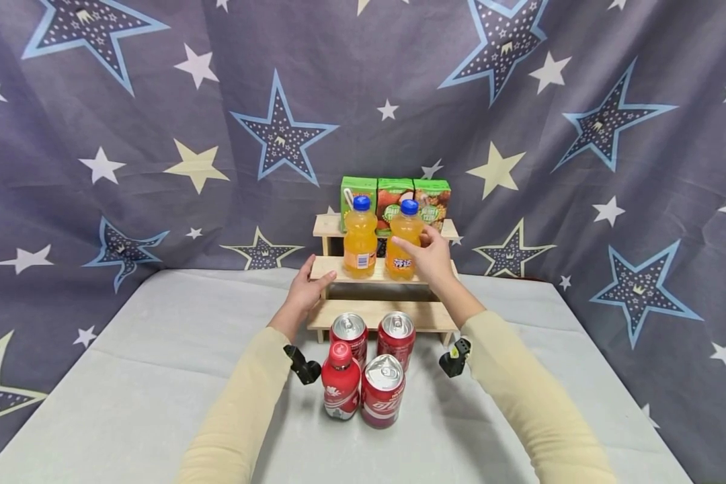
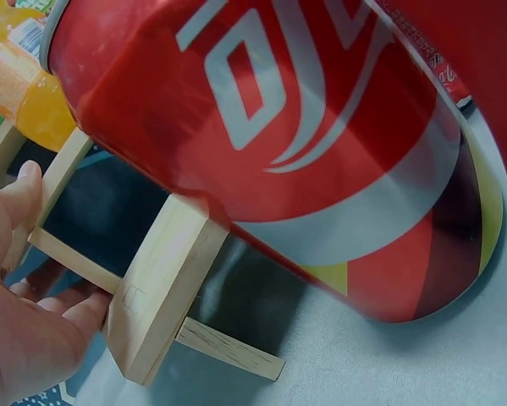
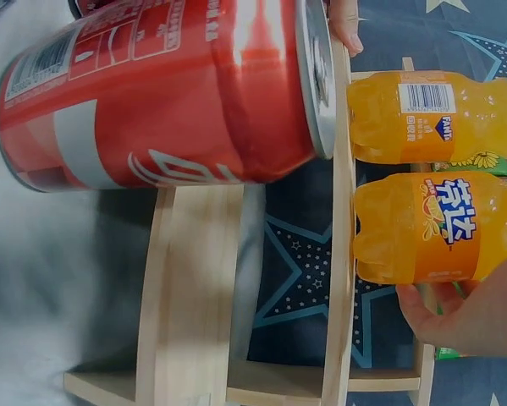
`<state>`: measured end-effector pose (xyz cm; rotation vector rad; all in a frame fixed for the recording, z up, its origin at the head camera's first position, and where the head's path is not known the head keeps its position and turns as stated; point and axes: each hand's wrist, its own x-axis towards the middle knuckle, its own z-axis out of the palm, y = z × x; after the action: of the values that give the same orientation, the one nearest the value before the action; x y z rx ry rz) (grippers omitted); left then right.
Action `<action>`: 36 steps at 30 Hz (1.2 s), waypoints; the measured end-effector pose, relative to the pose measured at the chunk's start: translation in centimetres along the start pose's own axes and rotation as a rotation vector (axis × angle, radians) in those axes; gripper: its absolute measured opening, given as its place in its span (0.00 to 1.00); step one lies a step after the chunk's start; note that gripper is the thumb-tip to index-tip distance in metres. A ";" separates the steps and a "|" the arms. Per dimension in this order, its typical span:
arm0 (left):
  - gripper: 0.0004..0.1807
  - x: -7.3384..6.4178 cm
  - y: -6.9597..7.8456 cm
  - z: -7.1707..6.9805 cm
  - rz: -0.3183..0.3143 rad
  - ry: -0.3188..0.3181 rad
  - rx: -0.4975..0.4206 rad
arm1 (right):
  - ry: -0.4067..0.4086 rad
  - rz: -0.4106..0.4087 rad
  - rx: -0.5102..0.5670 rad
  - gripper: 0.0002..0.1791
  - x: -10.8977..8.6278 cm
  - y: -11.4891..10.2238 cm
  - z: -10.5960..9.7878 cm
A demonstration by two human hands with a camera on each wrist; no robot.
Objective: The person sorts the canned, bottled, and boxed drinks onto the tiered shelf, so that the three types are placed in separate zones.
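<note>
Holding a waisted, translucent orange bottle (image 1: pixel 403 230) at one o'clock on the stepped wooden rack (image 1: pixel 382 314), your right hand (image 1: pixel 433 259) curls its fingers. Your left hand (image 1: pixel 305 289) grips the rack's nine-o'clock edge.

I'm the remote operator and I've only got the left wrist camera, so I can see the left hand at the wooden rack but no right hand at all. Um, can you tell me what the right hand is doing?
Observer: The right hand is holding an orange bottle at the wooden rack.
Operator: Okay, and what's at the very top of the rack? I only catch a bit of green.
Observer: Three green-topped cartons, side by side.
Operator: One can fills most of my picture. How many are in front of the rack altogether?
Observer: Three red cans.
</note>
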<state>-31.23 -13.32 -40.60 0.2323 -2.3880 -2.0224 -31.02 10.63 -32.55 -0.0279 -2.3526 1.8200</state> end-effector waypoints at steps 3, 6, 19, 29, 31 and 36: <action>0.44 0.1 0.0 0.1 -0.006 0.000 -0.006 | 0.009 -0.009 0.016 0.35 0.3 0.1 0.2; 0.44 0.1 0.0 0.1 -0.007 0.003 -0.006 | 0.015 -0.029 0.046 0.34 0.5 0.2 0.4; 0.43 0.0 0.0 0.1 0.002 0.001 -0.021 | 0.008 -0.030 0.082 0.33 0.7 -0.1 0.9; 0.43 0.3 -0.1 0.2 -0.007 -0.003 -0.013 | 0.015 -0.031 0.077 0.33 0.7 -0.2 1.1; 0.43 0.3 -0.1 0.2 -0.007 -0.001 -0.017 | 0.015 -0.036 0.083 0.33 0.8 -0.2 1.2; 0.43 0.2 -0.2 0.2 -0.003 0.008 -0.023 | 0.009 -0.031 0.070 0.39 0.8 0.0 1.2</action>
<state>-31.41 -13.15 -40.80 0.2440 -2.3595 -2.0447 -32.03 9.57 -32.74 0.0084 -2.2684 1.8824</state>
